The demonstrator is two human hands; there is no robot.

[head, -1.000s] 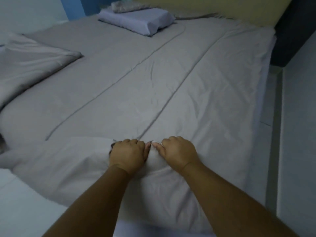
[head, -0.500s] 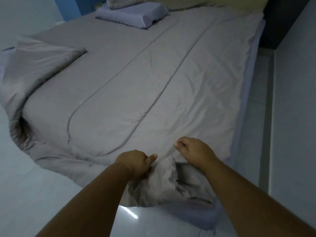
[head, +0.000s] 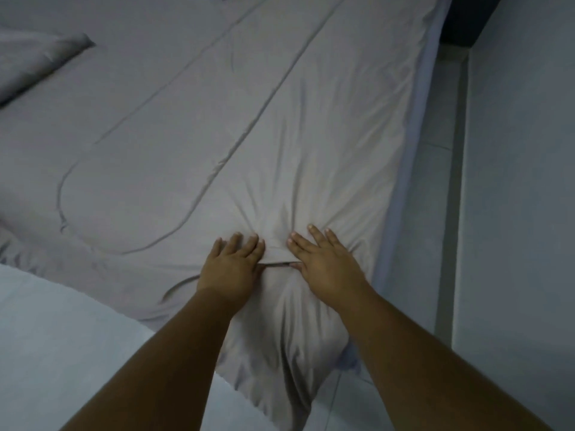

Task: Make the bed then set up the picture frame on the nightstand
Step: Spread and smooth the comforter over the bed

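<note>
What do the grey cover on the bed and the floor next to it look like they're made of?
The grey cover looks like a soft woven fabric with light padding: it gathers in fine creases around both flat hands, left hand and right hand, and long stitched channels cross it. Its faint sheen suggests polyester or a cotton blend, not certain. The floor looks like pale glazed tile, judging by its straight joint lines.

wall [head: 522, 181] crowds the bed's [head: 417, 144] right edge; quilt [head: 186, 135] top open

Grey comforter [head: 217, 126] (plain) — blue sheet [head: 413, 144]
</note>
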